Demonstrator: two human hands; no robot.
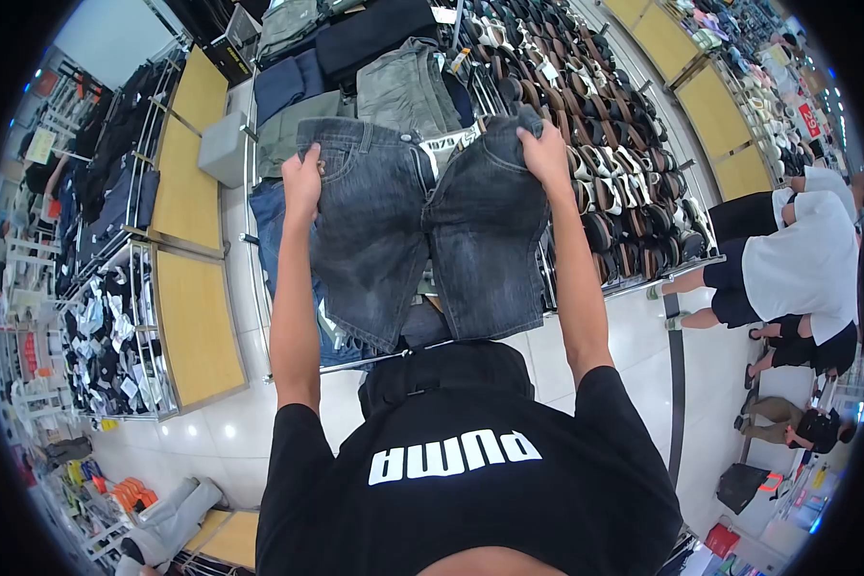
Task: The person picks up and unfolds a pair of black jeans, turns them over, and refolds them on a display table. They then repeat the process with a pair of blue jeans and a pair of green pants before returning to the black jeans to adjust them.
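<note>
Denim shorts (370, 230): spread in front of you, at the middle of your view and a little toward 12 o'clock, waistband up and the two legs hanging toward 6 o'clock.
Blue denim (266, 219): at 9 o'clock of the shorts, on the display below them and partly covered, so you seem to hold the shorts above the other clothes.
Left hand (301, 180): closed on the side of the waistband, at 10 o'clock of the shorts; from this hand, their middle lies toward 4 o'clock. The thumb is on the front; where the other fingers reach behind, you cannot tell.
Folded grey-green trousers (408, 86): at 12 o'clock, beyond the waistband, piled with other clothes, probably to save room on the display.
Waistband label (442, 146): white, with "1979", visible inside because the front opening looks undone.
Right hand (545, 152): closed on the opposite waistband corner, at 2 o'clock of the shorts; from here, their middle lies toward 8 o'clock. Your hands are wide apart, which likely makes the cloth flat and its whole shape readable.
Sandals (610, 173): at 2 o'clock, beyond your right hand, packed in rows, probably so that many can be seen together.
</note>
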